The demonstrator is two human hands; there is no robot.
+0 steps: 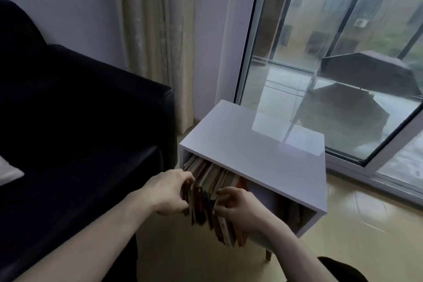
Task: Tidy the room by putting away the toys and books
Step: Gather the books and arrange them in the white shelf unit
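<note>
A bundle of several books stands on edge between my two hands, just in front of the open side of a white cabinet. My left hand grips the bundle's left side with curled fingers. From the right, my right hand clasps the same bundle. More books lean inside the cabinet's opening, right behind the held ones. The lower parts of the shelved books are hidden by my hands.
A black sofa fills the left, close beside the cabinet. Beige curtains hang behind. A sliding glass door stands to the right, above a pale tiled floor.
</note>
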